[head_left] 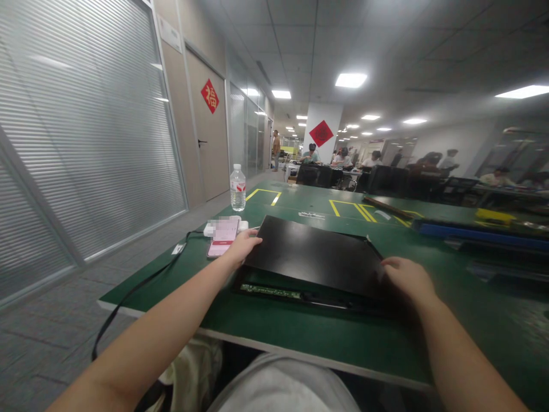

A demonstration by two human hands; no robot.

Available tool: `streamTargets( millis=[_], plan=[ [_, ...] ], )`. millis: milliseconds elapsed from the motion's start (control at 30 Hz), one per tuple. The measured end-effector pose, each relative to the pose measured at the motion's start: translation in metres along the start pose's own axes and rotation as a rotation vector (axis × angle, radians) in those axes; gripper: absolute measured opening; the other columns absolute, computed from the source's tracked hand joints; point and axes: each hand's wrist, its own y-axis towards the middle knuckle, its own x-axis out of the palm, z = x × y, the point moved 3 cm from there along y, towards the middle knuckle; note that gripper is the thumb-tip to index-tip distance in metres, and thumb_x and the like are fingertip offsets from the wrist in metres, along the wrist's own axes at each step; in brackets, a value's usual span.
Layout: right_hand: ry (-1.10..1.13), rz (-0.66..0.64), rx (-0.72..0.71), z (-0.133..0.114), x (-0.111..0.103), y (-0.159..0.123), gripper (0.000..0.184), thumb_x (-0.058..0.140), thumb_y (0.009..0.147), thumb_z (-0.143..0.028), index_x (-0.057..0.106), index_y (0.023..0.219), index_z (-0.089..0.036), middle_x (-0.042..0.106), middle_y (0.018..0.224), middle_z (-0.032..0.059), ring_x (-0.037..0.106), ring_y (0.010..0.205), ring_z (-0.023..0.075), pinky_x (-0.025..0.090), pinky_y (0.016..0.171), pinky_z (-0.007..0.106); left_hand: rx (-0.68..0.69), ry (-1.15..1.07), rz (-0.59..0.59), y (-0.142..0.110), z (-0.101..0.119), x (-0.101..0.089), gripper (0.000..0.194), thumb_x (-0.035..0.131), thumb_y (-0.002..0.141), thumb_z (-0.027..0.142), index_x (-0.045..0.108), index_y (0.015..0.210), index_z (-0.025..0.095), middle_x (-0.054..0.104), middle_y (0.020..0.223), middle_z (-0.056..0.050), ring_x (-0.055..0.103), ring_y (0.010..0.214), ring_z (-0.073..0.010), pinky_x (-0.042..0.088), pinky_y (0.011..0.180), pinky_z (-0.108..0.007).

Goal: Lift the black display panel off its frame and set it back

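Black panel (317, 252): likely stiff, thin; best held by opposite side edges. Left hand (245, 247) and right hand (409, 279) seemingly pinch them.

We stretched our bare left forearm (171, 320) and right forearm (463, 349) forward, well apart; our left hand (245, 247) and right hand (407, 277) pointed inward, both partly curled.

The head camera looks forward and down across the green table (171, 289).
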Motion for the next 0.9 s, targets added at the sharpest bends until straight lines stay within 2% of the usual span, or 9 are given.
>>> streamTargets(
  millis=[167, 367, 633, 767, 900],
  plan=[
    [0.031, 0.000, 0.026, 0.003, 0.001, 0.002, 0.038, 0.051, 0.078, -0.039, 0.077, 0.103, -0.028, 0.074, 0.105, 0.0076, 0.067, 0.098, 0.0285, 0.048, 0.073, 0.034, 0.020, 0.060, 0.023, 0.001, 0.000, -0.003, 0.032, 0.060, 0.075, 0.009, 0.061, 0.107, 0.013, 0.068, 0.061, 0.000, 0.063, 0.050, -0.0159, 0.048, 0.052, -0.025],
    [0.038, 0.021, -0.008, 0.006, 0.005, 0.006, 0.037, 0.050, 0.077, -0.036, 0.078, 0.100, -0.028, 0.075, 0.104, 0.0070, 0.067, 0.098, 0.0290, 0.047, 0.073, 0.034, 0.043, 0.068, 0.043, 0.009, -0.004, -0.008, 0.036, 0.066, 0.072, 0.014, 0.063, 0.107, 0.015, 0.071, 0.067, -0.001, 0.067, 0.058, -0.0174, 0.048, 0.057, -0.025],
    [0.137, 0.048, 0.029, 0.014, 0.007, 0.011, 0.034, 0.054, 0.073, -0.032, 0.080, 0.094, -0.027, 0.076, 0.096, 0.0061, 0.068, 0.091, 0.0261, 0.046, 0.068, 0.031, 0.066, 0.018, -0.004, 0.014, -0.011, -0.010, 0.041, 0.071, 0.067, 0.019, 0.064, 0.107, 0.015, 0.072, 0.072, -0.002, 0.068, 0.063, -0.0190, 0.051, 0.061, -0.028],
    [0.127, 0.059, 0.018, 0.016, 0.008, 0.012, 0.033, 0.053, 0.074, -0.032, 0.080, 0.092, -0.026, 0.076, 0.097, 0.0061, 0.067, 0.091, 0.0264, 0.046, 0.069, 0.032, 0.116, 0.010, -0.017, 0.015, -0.010, -0.010, 0.035, 0.071, 0.064, 0.019, 0.066, 0.098, 0.015, 0.074, 0.082, -0.004, 0.069, 0.073, -0.0188, 0.051, 0.069, -0.028],
    [0.114, 0.048, 0.020, 0.016, 0.007, 0.011, 0.034, 0.052, 0.075, -0.032, 0.080, 0.094, -0.027, 0.076, 0.097, 0.0060, 0.067, 0.091, 0.0266, 0.046, 0.069, 0.032, 0.146, 0.111, 0.005, 0.017, -0.009, -0.012, 0.034, 0.071, 0.064, 0.020, 0.068, 0.098, 0.014, 0.074, 0.083, -0.004, 0.069, 0.076, -0.0201, 0.051, 0.070, -0.029]
  ],
)
